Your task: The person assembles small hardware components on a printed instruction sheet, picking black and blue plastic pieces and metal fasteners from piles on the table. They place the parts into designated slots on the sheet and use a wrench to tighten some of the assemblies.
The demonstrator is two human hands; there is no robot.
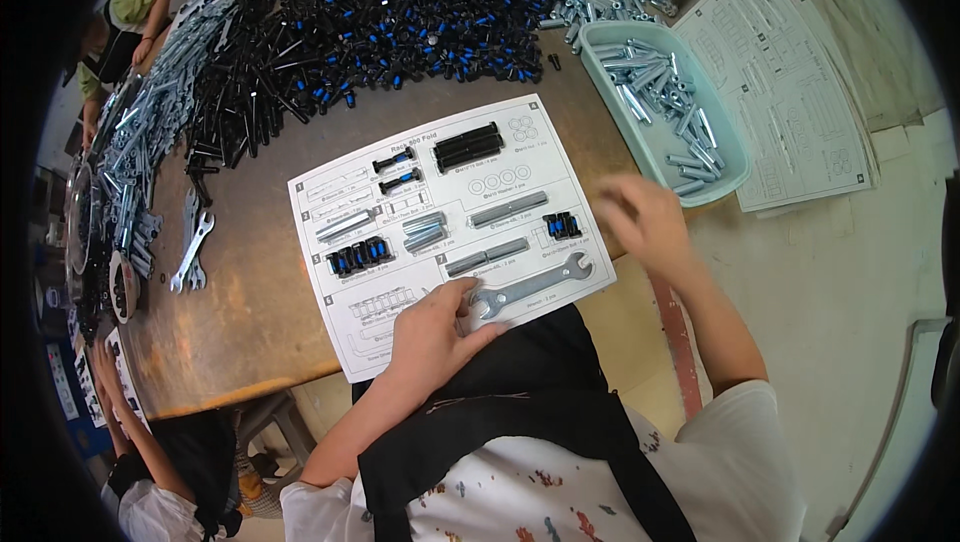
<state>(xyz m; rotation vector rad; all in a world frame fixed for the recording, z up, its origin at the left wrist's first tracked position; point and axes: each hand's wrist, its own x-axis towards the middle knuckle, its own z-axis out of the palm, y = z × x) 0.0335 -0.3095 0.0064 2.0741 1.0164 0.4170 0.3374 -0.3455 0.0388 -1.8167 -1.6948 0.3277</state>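
A printed parts sheet [455, 227] lies tilted across the table's front edge, with hardware set on its pictures. My left hand [428, 335] rests on its lower edge, thumb and forefinger apart around the near jaw of an open-end wrench [535, 284]. Past the sheet's right edge, my right hand [645, 222] hovers near the teal tray, its fingers blurred. Long black bolts [467, 147] sit at the top of the sheet. Short black bolts with blue patches [358, 257] lie in a row at left. Silver sleeves [510, 209] lie in the middle and right.
A large heap of black bolts [400, 22] covers the table's far side. The teal tray [735, 177] holds silver sleeves. Loose wrenches [195, 247] and a silver parts heap [135, 167] lie left. Stacked printed sheets [800, 132] are at right. Other people's arms [130, 402] show at left.
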